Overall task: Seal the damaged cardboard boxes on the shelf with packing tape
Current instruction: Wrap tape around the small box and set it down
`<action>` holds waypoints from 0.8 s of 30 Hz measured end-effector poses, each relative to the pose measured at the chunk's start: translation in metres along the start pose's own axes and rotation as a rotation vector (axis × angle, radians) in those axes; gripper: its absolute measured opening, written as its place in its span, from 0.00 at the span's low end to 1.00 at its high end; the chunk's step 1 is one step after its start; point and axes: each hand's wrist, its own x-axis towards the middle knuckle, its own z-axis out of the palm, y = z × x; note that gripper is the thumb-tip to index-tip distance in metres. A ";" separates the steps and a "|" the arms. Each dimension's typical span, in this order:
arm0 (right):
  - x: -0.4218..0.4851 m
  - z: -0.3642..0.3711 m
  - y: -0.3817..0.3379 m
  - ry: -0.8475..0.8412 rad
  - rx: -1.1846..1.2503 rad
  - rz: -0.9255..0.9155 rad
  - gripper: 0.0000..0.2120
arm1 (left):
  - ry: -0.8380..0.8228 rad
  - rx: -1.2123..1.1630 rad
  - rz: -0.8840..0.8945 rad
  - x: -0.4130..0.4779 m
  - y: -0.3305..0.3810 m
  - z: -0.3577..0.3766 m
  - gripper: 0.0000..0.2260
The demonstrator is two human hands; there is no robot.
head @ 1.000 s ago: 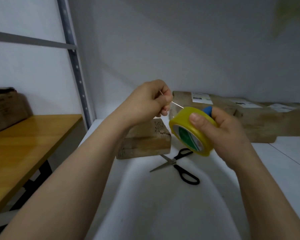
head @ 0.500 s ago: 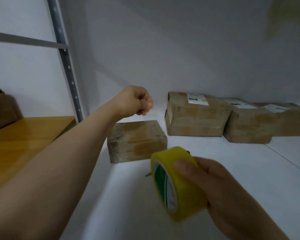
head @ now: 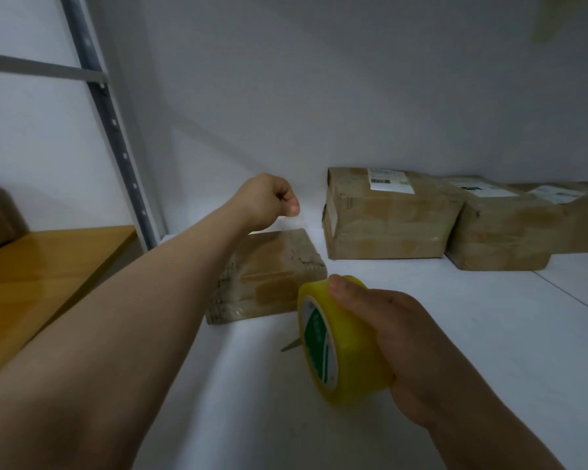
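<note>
The right hand (head: 411, 340) had its grip curled round a yellow roll of packing tape (head: 350, 361) above the white shelf (head: 455, 334). The left hand (head: 269, 201) hung fisted over a small flat brown cardboard box (head: 269, 276); whether its grip pinched tape, I couldn't tell.

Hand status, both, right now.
Left hand: fingers curled; whether they pinch anything cannot be told.
Right hand: grips the yellow tape roll.
</note>
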 end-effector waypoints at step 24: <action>0.014 -0.001 0.011 0.007 0.047 0.032 0.29 | -0.031 -0.039 -0.039 0.010 -0.011 0.021 0.09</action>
